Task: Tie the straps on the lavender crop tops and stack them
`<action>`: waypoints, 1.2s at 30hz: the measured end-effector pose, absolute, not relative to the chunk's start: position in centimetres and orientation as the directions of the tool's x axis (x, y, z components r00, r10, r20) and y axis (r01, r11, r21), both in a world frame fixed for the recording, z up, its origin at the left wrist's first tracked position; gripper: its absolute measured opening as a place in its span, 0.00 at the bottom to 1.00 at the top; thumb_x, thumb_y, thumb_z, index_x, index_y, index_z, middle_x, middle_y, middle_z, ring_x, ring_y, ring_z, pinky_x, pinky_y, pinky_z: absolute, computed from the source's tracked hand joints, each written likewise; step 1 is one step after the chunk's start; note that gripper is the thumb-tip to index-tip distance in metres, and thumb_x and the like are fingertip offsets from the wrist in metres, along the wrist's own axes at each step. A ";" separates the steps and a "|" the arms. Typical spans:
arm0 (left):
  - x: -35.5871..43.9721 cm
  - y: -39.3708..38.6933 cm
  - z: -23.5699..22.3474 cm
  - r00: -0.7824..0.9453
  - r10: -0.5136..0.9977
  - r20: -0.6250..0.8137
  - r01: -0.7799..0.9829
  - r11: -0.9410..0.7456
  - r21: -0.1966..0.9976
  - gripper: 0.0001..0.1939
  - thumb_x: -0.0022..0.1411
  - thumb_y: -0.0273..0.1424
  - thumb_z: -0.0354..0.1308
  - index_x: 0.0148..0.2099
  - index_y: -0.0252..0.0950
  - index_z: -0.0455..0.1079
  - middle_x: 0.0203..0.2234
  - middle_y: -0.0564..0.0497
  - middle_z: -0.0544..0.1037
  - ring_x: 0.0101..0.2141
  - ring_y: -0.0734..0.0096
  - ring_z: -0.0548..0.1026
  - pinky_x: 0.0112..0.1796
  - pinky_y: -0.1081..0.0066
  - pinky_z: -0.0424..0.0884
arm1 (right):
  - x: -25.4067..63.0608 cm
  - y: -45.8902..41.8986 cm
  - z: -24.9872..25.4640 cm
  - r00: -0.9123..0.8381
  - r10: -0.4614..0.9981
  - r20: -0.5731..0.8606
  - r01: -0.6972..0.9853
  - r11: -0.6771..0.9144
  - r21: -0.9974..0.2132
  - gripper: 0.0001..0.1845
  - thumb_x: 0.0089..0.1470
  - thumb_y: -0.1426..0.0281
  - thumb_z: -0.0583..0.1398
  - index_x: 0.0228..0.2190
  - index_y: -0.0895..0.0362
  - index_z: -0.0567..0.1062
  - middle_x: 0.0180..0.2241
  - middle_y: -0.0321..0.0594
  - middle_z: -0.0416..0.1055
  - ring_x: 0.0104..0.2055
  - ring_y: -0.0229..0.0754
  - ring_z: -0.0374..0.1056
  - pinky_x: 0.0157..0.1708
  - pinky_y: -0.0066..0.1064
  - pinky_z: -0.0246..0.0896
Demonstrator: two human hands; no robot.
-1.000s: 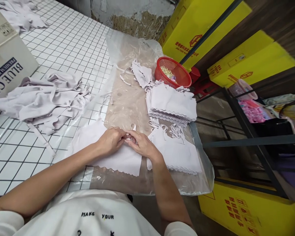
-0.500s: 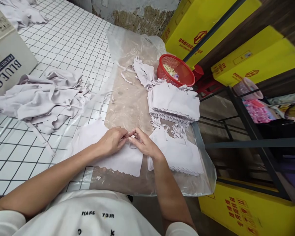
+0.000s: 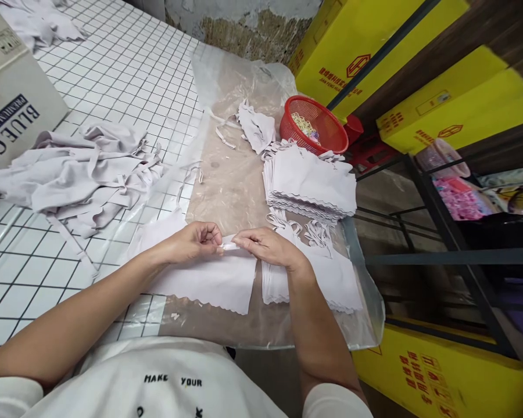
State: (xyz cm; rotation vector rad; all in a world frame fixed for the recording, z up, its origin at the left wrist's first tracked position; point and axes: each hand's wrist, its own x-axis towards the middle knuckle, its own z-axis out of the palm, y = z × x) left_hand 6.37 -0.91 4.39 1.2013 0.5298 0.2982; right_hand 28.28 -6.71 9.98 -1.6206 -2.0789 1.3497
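A pale lilac garment piece (image 3: pixel 218 284) with a scalloped lower edge lies flat in front of me. Above it, my left hand (image 3: pixel 196 241) pinches one end of a short folded strap (image 3: pixel 230 246). The other end is between the fingers and thumb of my right hand (image 3: pixel 268 245). Close by on the right is a stack of matching garments (image 3: pixel 318 273) with looped straps on top. Behind that sits a thicker stack (image 3: pixel 311 177). My fingers partly cover the strap and the garment's upper edge.
A loose heap of lilac garments (image 3: pixel 91 174) lies left, beside a cardboard box (image 3: pixel 13 87). Clear plastic sheeting (image 3: pixel 220 197) covers part of the gridded table (image 3: pixel 157 64). A red basket (image 3: pixel 331 136) holds small yellowish bands. A dark metal rack (image 3: pixel 453 255) and yellow boxes (image 3: pixel 453 110) stand right.
My hands have moved apart, the right one shifting right and turning palm down. The strap now stretches visibly between them. The stacks and heap have stayed put.
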 end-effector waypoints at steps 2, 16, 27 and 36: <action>6.3 -0.6 4.1 0.816 0.521 -0.249 0.032 0.390 0.920 0.16 0.48 0.34 0.71 0.31 0.33 0.68 0.22 0.57 0.72 0.25 0.79 0.70 0.29 0.76 0.63 | 28.4 -6.7 10.1 -0.449 0.840 -0.305 0.665 0.087 -0.742 0.22 0.65 0.56 0.53 0.32 0.58 0.79 0.27 0.37 0.72 0.30 0.38 0.65 0.32 0.29 0.57; 6.5 -1.4 3.5 0.823 0.363 -0.438 -0.049 0.812 0.581 0.20 0.42 0.26 0.76 0.35 0.32 0.70 0.23 0.53 0.79 0.25 0.78 0.75 0.29 0.78 0.70 | 28.4 -7.7 7.1 -0.377 0.783 0.495 0.811 0.537 -0.232 0.10 0.63 0.73 0.58 0.39 0.50 0.80 0.31 0.38 0.76 0.35 0.42 0.65 0.38 0.37 0.60; 7.4 -2.2 3.9 0.790 0.420 -0.447 -0.011 0.738 0.675 0.14 0.49 0.32 0.74 0.36 0.30 0.78 0.33 0.45 0.82 0.27 0.79 0.74 0.23 0.81 0.63 | 28.1 -8.0 6.1 -0.304 0.737 0.604 0.819 0.526 -0.229 0.11 0.62 0.75 0.58 0.37 0.48 0.79 0.32 0.38 0.76 0.39 0.43 0.66 0.40 0.38 0.61; 8.2 -1.9 3.4 0.689 0.560 -0.460 0.171 0.491 0.854 0.20 0.51 0.45 0.68 0.35 0.31 0.80 0.36 0.41 0.84 0.26 0.72 0.77 0.21 0.77 0.58 | 28.6 -8.0 6.2 -0.272 0.901 0.337 0.784 0.410 -0.466 0.14 0.63 0.74 0.54 0.46 0.50 0.76 0.50 0.43 0.73 0.55 0.47 0.64 0.54 0.45 0.61</action>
